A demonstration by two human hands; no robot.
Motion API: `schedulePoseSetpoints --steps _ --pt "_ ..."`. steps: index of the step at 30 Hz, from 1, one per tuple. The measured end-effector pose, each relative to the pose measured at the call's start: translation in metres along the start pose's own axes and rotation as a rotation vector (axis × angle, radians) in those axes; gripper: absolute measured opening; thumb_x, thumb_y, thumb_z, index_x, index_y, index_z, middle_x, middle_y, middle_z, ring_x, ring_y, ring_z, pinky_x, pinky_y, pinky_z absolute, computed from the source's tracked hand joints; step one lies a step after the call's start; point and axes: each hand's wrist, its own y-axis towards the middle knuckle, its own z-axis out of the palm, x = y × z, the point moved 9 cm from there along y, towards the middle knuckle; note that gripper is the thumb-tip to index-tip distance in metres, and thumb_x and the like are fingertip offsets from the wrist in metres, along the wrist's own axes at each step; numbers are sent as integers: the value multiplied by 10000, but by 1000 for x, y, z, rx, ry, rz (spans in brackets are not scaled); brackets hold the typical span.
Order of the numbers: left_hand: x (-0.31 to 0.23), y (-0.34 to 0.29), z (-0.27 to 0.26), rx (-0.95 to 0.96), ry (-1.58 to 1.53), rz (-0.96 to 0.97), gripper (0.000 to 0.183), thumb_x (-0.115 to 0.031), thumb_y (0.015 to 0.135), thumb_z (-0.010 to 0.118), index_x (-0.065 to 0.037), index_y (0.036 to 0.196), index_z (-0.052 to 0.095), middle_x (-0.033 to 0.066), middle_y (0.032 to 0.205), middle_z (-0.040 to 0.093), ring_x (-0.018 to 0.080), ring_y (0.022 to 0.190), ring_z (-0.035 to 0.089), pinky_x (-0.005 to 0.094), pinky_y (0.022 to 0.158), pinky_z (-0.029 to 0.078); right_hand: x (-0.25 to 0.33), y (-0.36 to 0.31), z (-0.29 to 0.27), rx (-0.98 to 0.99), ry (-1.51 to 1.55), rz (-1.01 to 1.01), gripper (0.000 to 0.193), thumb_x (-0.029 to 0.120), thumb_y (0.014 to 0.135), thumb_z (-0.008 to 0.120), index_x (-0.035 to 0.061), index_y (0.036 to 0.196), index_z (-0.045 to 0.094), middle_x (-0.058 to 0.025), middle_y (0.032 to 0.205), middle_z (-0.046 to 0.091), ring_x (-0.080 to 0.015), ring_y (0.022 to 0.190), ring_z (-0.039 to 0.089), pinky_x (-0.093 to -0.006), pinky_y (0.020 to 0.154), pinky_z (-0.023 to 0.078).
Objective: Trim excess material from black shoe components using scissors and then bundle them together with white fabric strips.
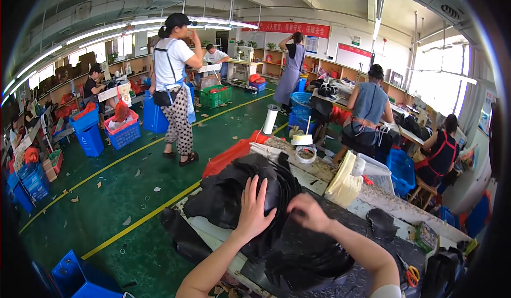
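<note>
The stack of black pieces (221,194) sits at the centre of the frame, on the near left part of the worktable (367,247), its layered edges fanning toward the right. The left hand (256,208) lies on top of it, fingers spread and pointing up the frame, thumb out to the right. The right hand (310,213) is just beside the stack's right edge, its fingers curled inward; whether they pinch a layer cannot be told. The two hands are apart, with the fanned edges between them. Below the right hand, toward the lower centre, lies a second pile of black pieces (311,266). Scissors with orange handles (412,275) rest at the lower right. Above and right of the hands stand a bundle of pale yellow strips (342,183) and a round tub (305,154); red fabric (231,157) lies beyond the stack's upper left side.
</note>
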Motion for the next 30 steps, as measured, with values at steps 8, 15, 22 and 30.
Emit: schedulePoseSetpoints --steps 8,15,22,30 --pt "10 0 -32 -117 137 -115 959 -360 705 788 -58 1456 274 294 1471 223 444 1331 308 471 1051 330 60 20 6 225 -507 -345 537 218 705 697 132 1216 557 -23 1184 540 -197 1145 507 -387 1033 356" --pt "4 7 -3 -24 216 -153 978 -359 715 763 -31 1462 223 352 1272 394 466 1156 445 467 982 402 6 15 42 419 -538 -305 553 475 719 699 109 1099 531 -45 1017 570 -217 1041 539 -354 922 395" --pt "-23 20 17 328 -445 6 840 -37 738 697 -164 1470 306 296 1404 312 440 1272 398 428 1039 391 75 -20 5 127 -350 -176 464 546 841 602 87 846 535 -49 725 575 -216 694 587 -326 691 451" --pt "-20 60 4 373 -65 179 822 -104 632 804 -138 1372 449 218 1474 286 392 1364 304 424 1116 301 45 -15 -19 -186 223 46 631 399 760 767 19 1206 533 -119 1033 582 -265 980 582 -392 859 459"
